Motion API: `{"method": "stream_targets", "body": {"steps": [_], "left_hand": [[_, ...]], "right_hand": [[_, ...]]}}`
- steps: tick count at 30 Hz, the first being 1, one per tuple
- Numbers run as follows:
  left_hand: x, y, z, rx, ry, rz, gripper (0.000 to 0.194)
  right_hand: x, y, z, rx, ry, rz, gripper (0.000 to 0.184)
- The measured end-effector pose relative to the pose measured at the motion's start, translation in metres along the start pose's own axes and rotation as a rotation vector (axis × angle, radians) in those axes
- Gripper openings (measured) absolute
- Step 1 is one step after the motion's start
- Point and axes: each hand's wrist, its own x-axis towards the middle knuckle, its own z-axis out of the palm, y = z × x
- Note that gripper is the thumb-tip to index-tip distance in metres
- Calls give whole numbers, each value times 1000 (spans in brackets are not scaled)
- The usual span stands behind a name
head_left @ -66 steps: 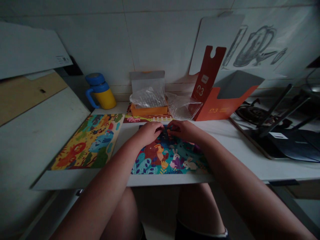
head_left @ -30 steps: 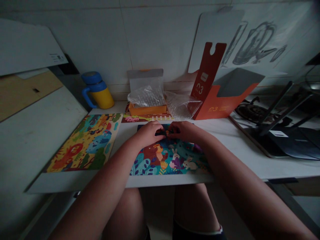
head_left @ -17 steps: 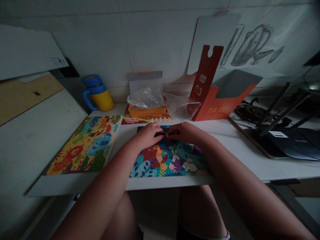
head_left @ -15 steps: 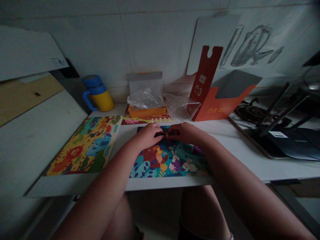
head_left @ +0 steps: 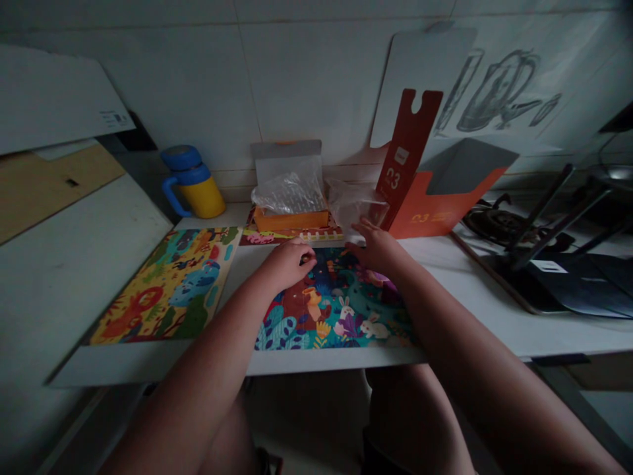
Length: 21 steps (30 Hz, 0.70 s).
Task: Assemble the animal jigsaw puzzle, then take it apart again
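A jigsaw puzzle point(head_left: 321, 316) with rabbits, a brown animal and blue-green plants lies flat before me. My left hand point(head_left: 291, 262) is over its upper left edge, with fingers curled in toward the thumb. Whatever those fingers hold, if anything, is too small and dark to make out. My right hand point(head_left: 373, 245) is stretched past the puzzle's upper right edge, fingers apart and the thumb out to the side. Its fingertips are at the near side of a clear plastic bag point(head_left: 353, 201); I cannot tell if they press on it.
To the left lies a yellow animal puzzle point(head_left: 173, 284). Behind are a blue and yellow jug point(head_left: 198, 188), an orange tray box point(head_left: 291, 221) holding plastic wrap, and a tall open orange box point(head_left: 435, 211). At right stand a gas burner point(head_left: 499, 221) and a black router point(head_left: 583, 277).
My hands were together, fingers pinched at the puzzle's top edge. Now they are apart: the right has opened and reached forward to the plastic bag, the left has shifted slightly left. The bag's shape has changed.
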Motion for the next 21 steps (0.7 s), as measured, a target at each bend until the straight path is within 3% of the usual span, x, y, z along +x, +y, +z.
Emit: {"method": "stream_targets", "body": {"steps": [3,8,15,21], "left_hand": [[0,-3,-2,47,37,-57,17],[0,-18,-2,132,74,-159,30],[-7,-28,-18,238,105,-439,38],[-12,-22,-40,326,22,-688,34]], "right_hand": [[1,0,-1,1,-11,14,63],[-1,-1,-14,-19,19,67,37],[-5,0,-28,-210,-18,286,44],[-11,30,-26,-261,-56,380,43]]}}
